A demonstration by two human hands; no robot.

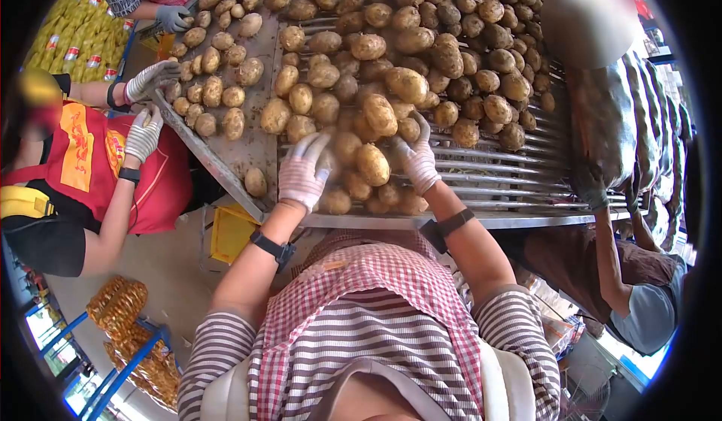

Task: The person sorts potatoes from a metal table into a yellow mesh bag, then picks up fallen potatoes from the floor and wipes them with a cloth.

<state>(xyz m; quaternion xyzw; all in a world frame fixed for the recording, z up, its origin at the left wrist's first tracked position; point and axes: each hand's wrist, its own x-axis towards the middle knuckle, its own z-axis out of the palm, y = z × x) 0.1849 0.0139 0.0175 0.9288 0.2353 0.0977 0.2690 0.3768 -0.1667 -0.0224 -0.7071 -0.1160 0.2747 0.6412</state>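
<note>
Both of my hands wear whitish work gloves and reach into a heap of dusty potatoes (pixel 372 165) near the table's front edge. My left hand (pixel 304 171) lies at the left of this heap, fingers stretched and apart, touching potatoes. On the heap's right side, my right hand (pixel 417 159) has its fingers extended beside a small potato (pixel 408 129), without a grip around it. Some potatoes between the hands are blurred. Under the heap, the metal roller bars (pixel 489 177) show at the right.
A metal side tray (pixel 256 131) with several potatoes adjoins the rollers at left. Gloved co-workers' hands (pixel 143 135) rest at its edge. At right, a person holds a large dark sack (pixel 602 120) over the rollers. Filled net bags (pixel 120 308) stand at lower left.
</note>
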